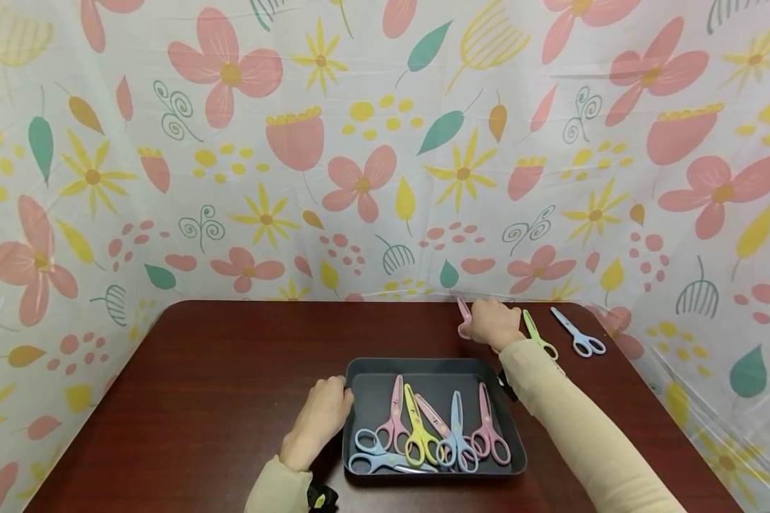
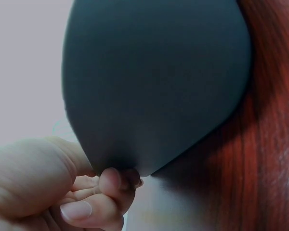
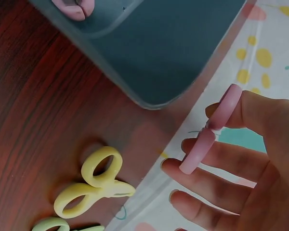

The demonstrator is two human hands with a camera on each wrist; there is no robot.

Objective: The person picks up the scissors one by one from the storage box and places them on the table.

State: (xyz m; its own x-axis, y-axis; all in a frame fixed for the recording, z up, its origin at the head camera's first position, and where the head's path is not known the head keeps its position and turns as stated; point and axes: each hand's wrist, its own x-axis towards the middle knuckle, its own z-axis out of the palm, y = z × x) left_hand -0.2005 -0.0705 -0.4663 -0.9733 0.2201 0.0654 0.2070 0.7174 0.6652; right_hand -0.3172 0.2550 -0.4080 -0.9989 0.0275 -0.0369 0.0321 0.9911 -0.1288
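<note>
My left hand (image 1: 319, 417) grips the left rim of a dark grey tray (image 1: 359, 399); the left wrist view shows thumb and curled fingers at the edge of the tray (image 2: 159, 86). At the back of the table, my right hand (image 1: 493, 324) holds pink scissors (image 1: 464, 317). In the right wrist view their pink handles (image 3: 224, 108) sit between thumb and fingertips. Beside that hand lie green scissors (image 1: 531, 329), light blue scissors (image 1: 577, 335) and yellow scissors (image 3: 103, 180), which the hand hides in the head view.
Inside the tray, along its front half, lie several scissors: pink scissors (image 1: 485, 427), yellow scissors (image 1: 417, 431) and blue scissors (image 1: 457, 434), some overlapping. The tray stands on a dark reddish-brown table (image 1: 231, 399). A flower-patterned curtain (image 1: 359, 235) hangs behind the table's back edge.
</note>
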